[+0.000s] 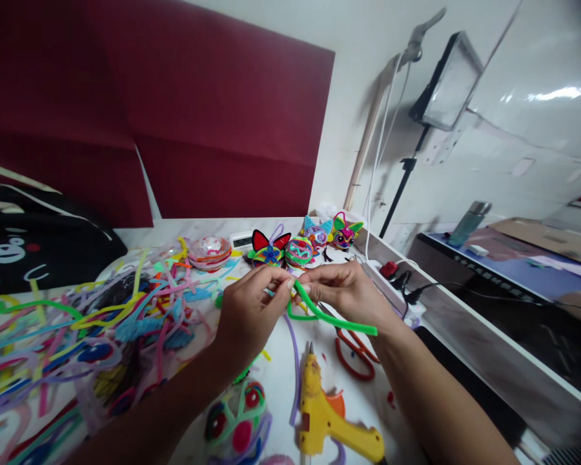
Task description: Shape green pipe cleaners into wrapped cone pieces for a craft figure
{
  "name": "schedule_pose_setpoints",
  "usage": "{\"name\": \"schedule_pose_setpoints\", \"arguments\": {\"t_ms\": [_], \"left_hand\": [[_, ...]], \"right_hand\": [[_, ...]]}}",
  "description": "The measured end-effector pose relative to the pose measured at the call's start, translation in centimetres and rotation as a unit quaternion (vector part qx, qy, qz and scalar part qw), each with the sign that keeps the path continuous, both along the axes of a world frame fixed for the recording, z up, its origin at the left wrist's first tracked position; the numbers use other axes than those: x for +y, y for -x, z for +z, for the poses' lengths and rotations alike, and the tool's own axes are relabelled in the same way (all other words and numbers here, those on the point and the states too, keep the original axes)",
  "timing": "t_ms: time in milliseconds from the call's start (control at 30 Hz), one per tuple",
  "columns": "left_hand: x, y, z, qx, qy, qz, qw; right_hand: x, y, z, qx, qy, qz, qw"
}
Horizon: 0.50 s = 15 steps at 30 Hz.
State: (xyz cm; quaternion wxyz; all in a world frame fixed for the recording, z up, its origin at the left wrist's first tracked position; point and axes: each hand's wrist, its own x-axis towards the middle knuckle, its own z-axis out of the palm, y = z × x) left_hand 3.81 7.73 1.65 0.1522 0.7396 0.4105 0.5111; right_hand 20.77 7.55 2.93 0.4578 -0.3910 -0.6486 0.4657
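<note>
Bottom edge, right of centre: yellow glue gun on the white tabletop, nozzle pointing up the frame. Left of it, a purple fuzzy strip; further left, a decorated ball with red, green and blue parts.

Centre: bright green fuzzy strip held between both hands, one length angling down to the right in front of the right wrist, another bend below the fingers. Left hand pinches it between thumb and fingers, fingers curled. Right hand also closed in a pinch, fingertips close to the left thumb; exact grip between the fingertips hard to see.

Just below the right hand, red-orange scissor handles. Beyond the hands, a cluster of colourful eared ornaments. Left side: tangled heap of multicoloured strips, black bag behind. Upper right: panel lamp on a black pole. Right: bottle on another surface.
</note>
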Motion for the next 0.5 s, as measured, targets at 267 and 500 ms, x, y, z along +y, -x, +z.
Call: {"name": "schedule_pose_setpoints", "arguments": {"t_ms": [267, 500], "left_hand": [[-0.04, 0.02, -0.46, -0.043, 0.038, -0.031, 0.998], [0.74, 0.55, 0.12, -0.147, 0.210, -0.166, 0.952]], "right_hand": [[-0.54, 0.46, 0.25, -0.019, -0.022, -0.044, 0.999], [-0.23, 0.49, 0.35, 0.023, 0.019, -0.014, 0.999]]}}
